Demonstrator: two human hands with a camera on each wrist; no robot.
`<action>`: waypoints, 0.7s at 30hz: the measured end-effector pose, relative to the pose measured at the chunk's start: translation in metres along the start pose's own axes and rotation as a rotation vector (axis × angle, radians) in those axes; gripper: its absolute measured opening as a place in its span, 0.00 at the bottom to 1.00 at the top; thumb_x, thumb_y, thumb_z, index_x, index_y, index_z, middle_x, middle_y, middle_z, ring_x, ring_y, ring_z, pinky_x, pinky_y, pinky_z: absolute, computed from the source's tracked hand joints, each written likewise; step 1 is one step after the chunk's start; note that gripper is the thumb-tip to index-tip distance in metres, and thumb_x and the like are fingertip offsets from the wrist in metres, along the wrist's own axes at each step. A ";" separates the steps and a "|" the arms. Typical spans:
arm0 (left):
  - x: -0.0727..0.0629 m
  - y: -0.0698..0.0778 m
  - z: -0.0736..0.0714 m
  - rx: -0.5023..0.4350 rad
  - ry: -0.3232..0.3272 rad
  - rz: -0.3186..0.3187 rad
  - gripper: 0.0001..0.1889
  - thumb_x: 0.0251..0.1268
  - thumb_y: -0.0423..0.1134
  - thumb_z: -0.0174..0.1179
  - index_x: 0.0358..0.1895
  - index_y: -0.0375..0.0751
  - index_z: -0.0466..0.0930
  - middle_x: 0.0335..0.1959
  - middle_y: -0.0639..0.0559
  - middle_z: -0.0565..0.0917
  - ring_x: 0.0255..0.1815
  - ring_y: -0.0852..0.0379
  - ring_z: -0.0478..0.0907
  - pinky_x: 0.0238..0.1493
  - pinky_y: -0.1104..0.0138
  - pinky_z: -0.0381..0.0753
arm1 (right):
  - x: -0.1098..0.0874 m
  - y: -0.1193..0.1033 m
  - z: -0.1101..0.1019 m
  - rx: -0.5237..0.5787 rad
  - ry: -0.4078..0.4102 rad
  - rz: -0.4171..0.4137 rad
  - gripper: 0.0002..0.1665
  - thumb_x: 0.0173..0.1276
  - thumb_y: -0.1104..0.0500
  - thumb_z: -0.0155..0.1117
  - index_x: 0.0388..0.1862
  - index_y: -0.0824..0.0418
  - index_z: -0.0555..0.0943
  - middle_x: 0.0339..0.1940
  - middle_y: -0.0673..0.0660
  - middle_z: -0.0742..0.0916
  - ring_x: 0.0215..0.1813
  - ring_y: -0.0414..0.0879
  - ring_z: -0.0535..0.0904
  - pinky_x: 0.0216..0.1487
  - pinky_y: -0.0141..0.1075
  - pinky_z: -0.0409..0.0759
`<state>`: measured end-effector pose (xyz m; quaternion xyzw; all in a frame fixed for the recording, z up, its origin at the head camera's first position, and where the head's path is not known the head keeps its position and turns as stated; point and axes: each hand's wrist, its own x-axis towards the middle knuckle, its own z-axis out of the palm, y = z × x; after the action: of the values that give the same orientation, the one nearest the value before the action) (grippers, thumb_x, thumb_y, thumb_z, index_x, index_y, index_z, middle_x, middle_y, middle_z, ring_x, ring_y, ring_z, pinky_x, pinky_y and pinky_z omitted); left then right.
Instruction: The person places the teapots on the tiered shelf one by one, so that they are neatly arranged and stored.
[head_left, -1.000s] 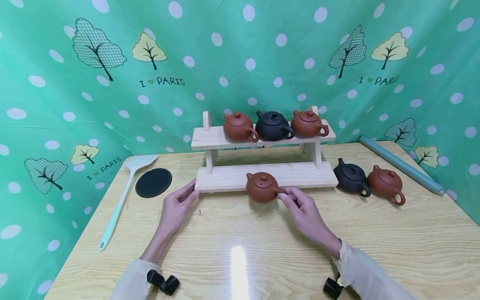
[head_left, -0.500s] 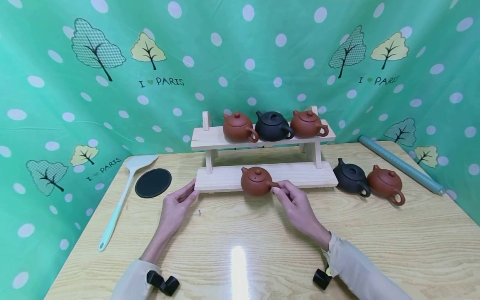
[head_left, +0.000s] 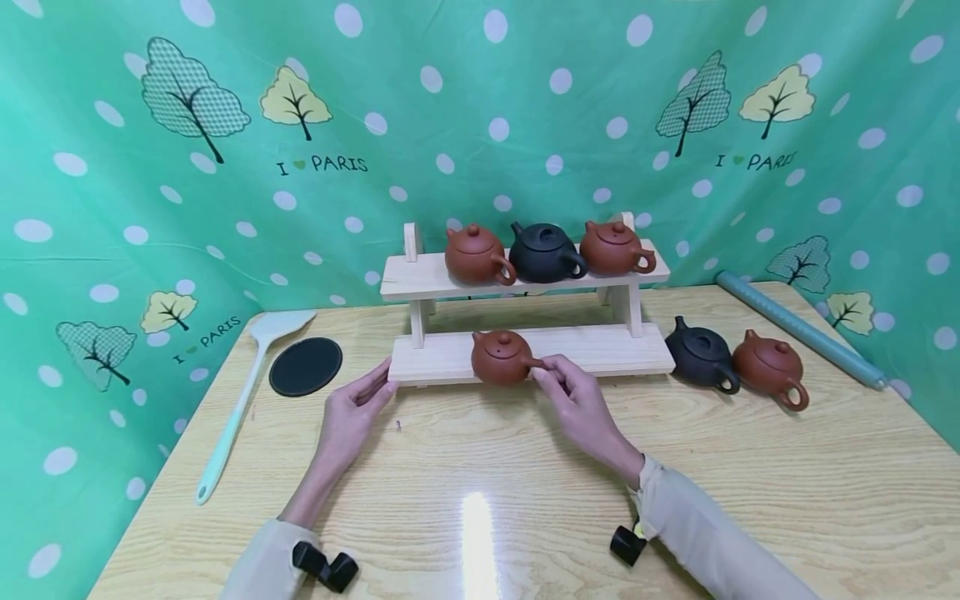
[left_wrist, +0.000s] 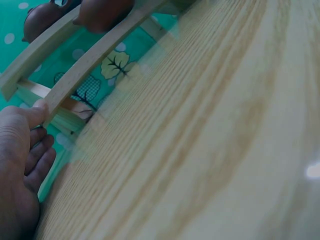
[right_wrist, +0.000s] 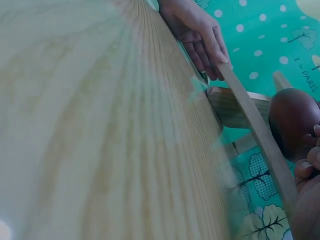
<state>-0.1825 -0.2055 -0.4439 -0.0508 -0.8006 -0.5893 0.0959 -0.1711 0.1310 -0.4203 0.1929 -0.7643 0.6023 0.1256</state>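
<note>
My right hand [head_left: 585, 408] pinches the handle of a reddish-brown teapot [head_left: 498, 358]. The teapot sits or hovers at the lower board's front edge, left of its middle; contact is hard to tell. My left hand [head_left: 351, 417] holds the left end of a two-tier wooden display rack [head_left: 592, 350], its thumb against the lower board. In the left wrist view, that left hand [left_wrist: 25, 150] has its thumb on the board end [left_wrist: 55, 102]. Along the upper board stand a brown teapot [head_left: 474, 254], a black teapot [head_left: 542, 252] and another brown teapot [head_left: 611, 247].
Right of the rack stand a black teapot [head_left: 701, 354] and a brown teapot [head_left: 768, 367] on the wooden table [head_left: 562, 517]. A blue-green rolled tube [head_left: 802, 329] lies behind them. At left lie a pale-blue spatula [head_left: 243, 392] and a black round mat [head_left: 306, 367].
My right hand has carried the brown teapot leftward and slightly back, from in front of the lower board to over its front edge. The left hand has stayed on the rack's end.
</note>
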 end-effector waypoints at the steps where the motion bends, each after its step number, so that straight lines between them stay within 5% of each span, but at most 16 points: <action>1: 0.000 0.000 0.000 -0.001 0.001 -0.002 0.24 0.73 0.41 0.67 0.68 0.37 0.79 0.62 0.43 0.82 0.60 0.59 0.81 0.56 0.77 0.79 | 0.001 0.001 0.001 -0.001 -0.002 0.004 0.08 0.80 0.65 0.59 0.43 0.67 0.83 0.21 0.49 0.71 0.21 0.39 0.61 0.21 0.29 0.58; 9: -0.001 0.000 0.000 -0.022 -0.006 -0.006 0.23 0.73 0.40 0.67 0.68 0.38 0.79 0.62 0.42 0.82 0.62 0.53 0.80 0.56 0.77 0.79 | 0.006 0.000 0.007 0.001 0.007 0.048 0.08 0.81 0.63 0.59 0.43 0.66 0.82 0.22 0.50 0.70 0.22 0.41 0.62 0.24 0.29 0.58; 21: 0.000 -0.001 0.000 -0.010 0.000 0.002 0.25 0.73 0.42 0.67 0.68 0.36 0.78 0.63 0.43 0.81 0.59 0.65 0.80 0.57 0.76 0.79 | 0.011 -0.031 0.014 0.018 -0.006 0.072 0.07 0.80 0.70 0.56 0.44 0.75 0.80 0.21 0.51 0.70 0.22 0.38 0.61 0.24 0.28 0.59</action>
<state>-0.1829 -0.2062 -0.4447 -0.0523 -0.7975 -0.5933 0.0963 -0.1661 0.1096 -0.3922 0.1684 -0.7658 0.6126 0.0998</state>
